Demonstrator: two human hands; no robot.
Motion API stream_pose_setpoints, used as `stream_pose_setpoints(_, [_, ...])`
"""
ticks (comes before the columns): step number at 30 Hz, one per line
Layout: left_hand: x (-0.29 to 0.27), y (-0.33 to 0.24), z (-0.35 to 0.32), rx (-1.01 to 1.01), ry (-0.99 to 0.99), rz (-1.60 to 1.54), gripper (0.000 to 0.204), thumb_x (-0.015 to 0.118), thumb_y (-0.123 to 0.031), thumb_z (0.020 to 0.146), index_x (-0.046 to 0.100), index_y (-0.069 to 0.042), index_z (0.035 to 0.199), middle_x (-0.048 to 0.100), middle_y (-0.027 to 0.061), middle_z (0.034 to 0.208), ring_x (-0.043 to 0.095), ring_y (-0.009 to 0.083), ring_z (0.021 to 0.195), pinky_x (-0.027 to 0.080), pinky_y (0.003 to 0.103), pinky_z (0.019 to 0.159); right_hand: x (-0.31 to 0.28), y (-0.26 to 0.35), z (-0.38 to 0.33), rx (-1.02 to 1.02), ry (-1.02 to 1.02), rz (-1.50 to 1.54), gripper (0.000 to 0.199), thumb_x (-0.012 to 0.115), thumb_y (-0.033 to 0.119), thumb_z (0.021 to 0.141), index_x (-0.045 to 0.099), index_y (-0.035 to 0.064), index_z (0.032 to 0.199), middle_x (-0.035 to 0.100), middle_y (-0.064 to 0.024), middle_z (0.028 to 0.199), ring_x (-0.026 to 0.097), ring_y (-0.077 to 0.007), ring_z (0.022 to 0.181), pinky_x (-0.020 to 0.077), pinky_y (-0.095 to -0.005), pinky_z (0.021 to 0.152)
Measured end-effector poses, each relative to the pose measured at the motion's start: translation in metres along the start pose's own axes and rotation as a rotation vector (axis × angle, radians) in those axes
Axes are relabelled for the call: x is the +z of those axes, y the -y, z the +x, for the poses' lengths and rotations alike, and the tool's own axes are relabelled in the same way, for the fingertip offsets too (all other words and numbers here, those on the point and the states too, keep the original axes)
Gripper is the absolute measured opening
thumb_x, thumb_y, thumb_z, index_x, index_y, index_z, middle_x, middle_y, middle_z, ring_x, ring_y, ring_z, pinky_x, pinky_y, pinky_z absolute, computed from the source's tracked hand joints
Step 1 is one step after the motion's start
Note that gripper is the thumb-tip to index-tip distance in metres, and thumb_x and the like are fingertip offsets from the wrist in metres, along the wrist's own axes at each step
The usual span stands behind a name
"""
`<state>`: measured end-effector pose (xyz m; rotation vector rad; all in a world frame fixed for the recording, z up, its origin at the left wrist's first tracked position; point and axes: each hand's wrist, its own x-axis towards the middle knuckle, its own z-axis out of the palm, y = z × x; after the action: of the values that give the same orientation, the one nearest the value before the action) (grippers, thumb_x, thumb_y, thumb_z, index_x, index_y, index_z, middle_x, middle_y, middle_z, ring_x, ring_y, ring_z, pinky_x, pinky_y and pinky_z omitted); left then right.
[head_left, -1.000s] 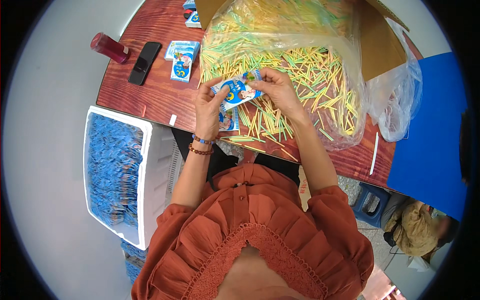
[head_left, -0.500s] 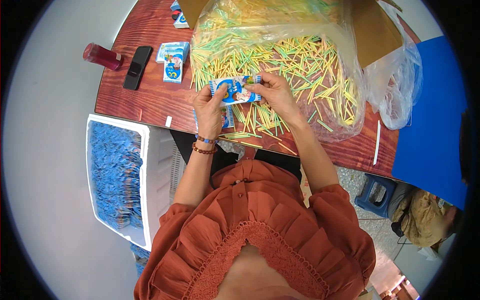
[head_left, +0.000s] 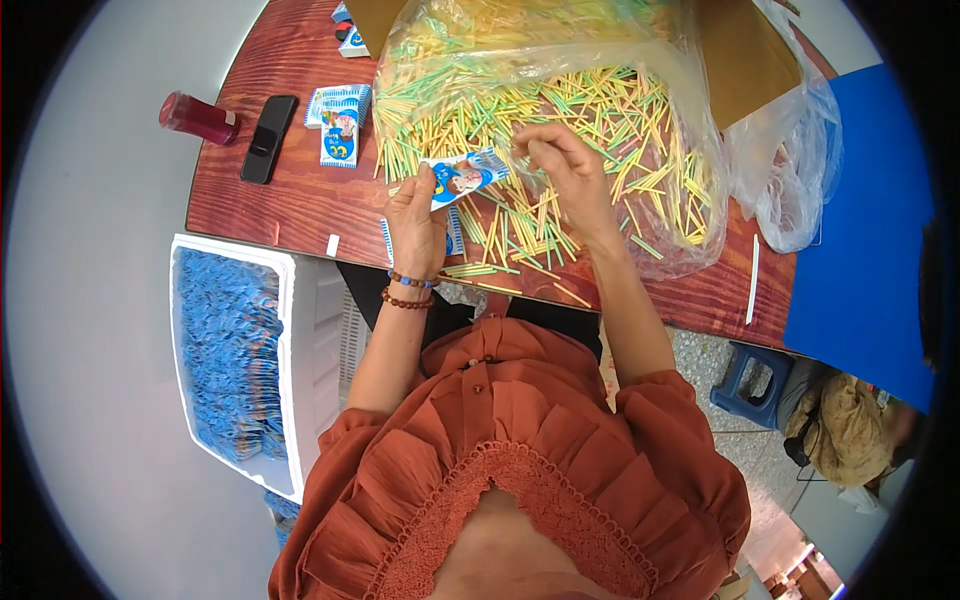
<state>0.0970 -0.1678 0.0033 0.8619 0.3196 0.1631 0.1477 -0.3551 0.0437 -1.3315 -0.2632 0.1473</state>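
Observation:
My left hand (head_left: 415, 225) pinches one end of a small blue-and-white printed packet (head_left: 468, 177), which tilts up to the right. Off the packet's other end is my right hand (head_left: 578, 185), half curled, thumb and forefinger apart. Nothing shows between those fingers. Beneath both hands lies a heap of thin yellow and green sticks (head_left: 560, 115), spilling from a large clear plastic bag (head_left: 600, 50). Another such packet (head_left: 455, 232) lies on the table, partly covered by my left hand.
Further left, a small stack of packets (head_left: 342, 125) lies near a black phone (head_left: 268, 140) and a dark red bottle (head_left: 200, 118). A white foam box (head_left: 292, 370) full of blue packets stands beside the table (head_left: 290, 200). At the right are a cardboard flap (head_left: 750, 70) and a blue board (head_left: 860, 230).
My right hand has let go of the packet and moved slightly right of it. The packet, still in my left hand, now slants upward. The view has shifted slightly.

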Motion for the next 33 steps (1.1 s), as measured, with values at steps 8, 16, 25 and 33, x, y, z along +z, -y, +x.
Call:
stream_pose_setpoints(8, [0.004, -0.001, -0.003, -0.064, 0.113, 0.035, 0.023, 0.054, -0.019, 0.098, 0.066, 0.0, 0.097, 0.069, 0.0069, 0.095, 0.065, 0.0122, 0.085, 0.053, 0.028, 0.076, -0.006, 0.003, 0.002, -0.401, 0.402, -0.596, 0.022, 0.064, 0.004, 0.075, 0.065, 0.0047, 0.098, 0.048, -0.0094, 0.132, 0.042, -0.0289, 0.127, 0.0332, -0.0423, 0.105])
stream_pose_setpoints(16, [0.007, 0.006, -0.005, -0.088, 0.066, 0.191, 0.025, 0.055, -0.019, 0.098, 0.068, 0.0, 0.091, 0.065, -0.0027, 0.081, 0.051, 0.0014, 0.07, 0.039, 0.02, 0.062, -0.009, 0.005, 0.006, -0.545, 0.487, -0.864, 0.009, 0.068, 0.007, 0.072, 0.064, 0.0031, 0.079, 0.049, -0.0111, 0.136, 0.044, -0.0315, 0.126, 0.0325, -0.0476, 0.107])
stream_pose_setpoints(25, [0.011, 0.015, -0.006, -0.012, 0.122, 0.358, 0.029, 0.054, -0.025, 0.098, 0.065, -0.005, 0.079, 0.057, -0.0066, 0.071, 0.042, 0.0007, 0.062, 0.033, 0.02, 0.054, -0.037, 0.0, -0.002, -0.384, 0.469, -0.62, 0.009, 0.067, 0.008, 0.077, 0.069, 0.0017, 0.084, 0.063, -0.0083, 0.119, 0.052, -0.0272, 0.117, 0.0401, -0.041, 0.102])
stream_pose_setpoints(33, [-0.015, 0.002, 0.0, -0.041, 0.051, 0.258, 0.023, 0.054, -0.023, 0.098, 0.064, -0.006, 0.084, 0.066, 0.0025, 0.079, 0.058, 0.0097, 0.066, 0.046, 0.023, 0.059, -0.15, 0.018, 0.039, 0.089, -0.417, -1.102, 0.028, 0.063, 0.024, 0.087, 0.068, -0.0006, 0.099, 0.068, -0.0192, 0.092, 0.066, -0.027, 0.088, 0.05, -0.0332, 0.076])
